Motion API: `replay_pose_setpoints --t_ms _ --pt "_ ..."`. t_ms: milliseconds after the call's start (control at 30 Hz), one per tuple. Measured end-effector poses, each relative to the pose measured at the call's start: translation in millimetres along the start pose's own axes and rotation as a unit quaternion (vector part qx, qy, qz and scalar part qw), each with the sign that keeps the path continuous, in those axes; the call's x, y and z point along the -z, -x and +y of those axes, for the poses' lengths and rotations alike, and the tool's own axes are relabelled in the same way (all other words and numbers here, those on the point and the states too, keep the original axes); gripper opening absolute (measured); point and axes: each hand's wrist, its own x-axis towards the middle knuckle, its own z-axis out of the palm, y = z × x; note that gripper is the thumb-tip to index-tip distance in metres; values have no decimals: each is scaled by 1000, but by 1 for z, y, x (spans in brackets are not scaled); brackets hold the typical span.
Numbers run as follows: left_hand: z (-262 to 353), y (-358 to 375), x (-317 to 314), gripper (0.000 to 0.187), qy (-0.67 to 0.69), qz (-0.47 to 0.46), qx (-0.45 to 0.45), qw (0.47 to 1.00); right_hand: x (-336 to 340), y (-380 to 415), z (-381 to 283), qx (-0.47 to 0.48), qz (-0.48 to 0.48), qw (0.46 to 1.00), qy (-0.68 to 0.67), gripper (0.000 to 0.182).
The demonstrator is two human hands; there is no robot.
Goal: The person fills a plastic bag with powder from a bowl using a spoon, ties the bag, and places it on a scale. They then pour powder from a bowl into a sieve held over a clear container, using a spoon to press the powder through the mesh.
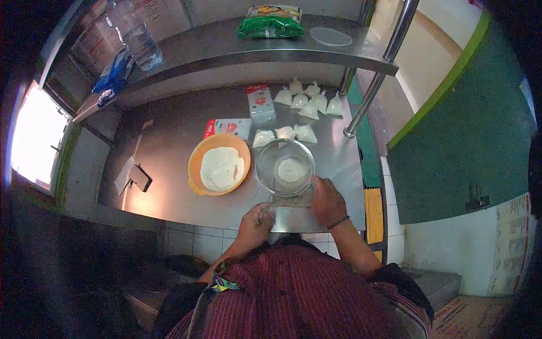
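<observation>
A round metal-rimmed sieve (pixel 263 179) is in front of me, with a small heap of white powder (pixel 292 169) showing in its middle. My left hand (pixel 256 221) is closed around its handle at the near side. My right hand (pixel 329 203) is closed at the right side of the rim, its fingertips partly hidden. What lies under the sieve is hard to make out. Left of it stands an orange bowl (pixel 196 179) with white powder (pixel 221 168) in it. Just behind the sieve lie several small bags of white powder (pixel 285 133).
More knotted bags (pixel 309 108) sit farther back beside a pack of plastic bags (pixel 261 106); another pack (pixel 230 127) lies behind the bowl. A phone on a stand (pixel 139 177) is at left. The overhead shelf (pixel 209 48) carries a green package (pixel 272 26) and a bottle (pixel 138 42).
</observation>
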Motion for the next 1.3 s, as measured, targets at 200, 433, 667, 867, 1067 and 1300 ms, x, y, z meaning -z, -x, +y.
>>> replay_pose_setpoints --t_ms 200,433,667,867,1067,1300 --pt "-11 -6 2 31 -8 -45 26 999 -11 1 12 0 -12 1000 1 40" --pt "-13 -7 0 31 34 -37 2 999 -5 9 -1 3 9 1000 -15 43" --pt "-9 -7 -3 31 28 -31 35 999 -5 -10 9 6 -17 1000 0 43" --pt "9 -7 1 33 -13 -33 8 999 -5 -15 2 4 13 1000 -26 39" --pt "-2 -10 -1 31 -23 -8 13 1000 7 -16 -6 8 -67 998 -2 33" --pt "-6 -11 3 29 -42 -16 4 999 9 -13 -8 -42 -7 999 8 37"
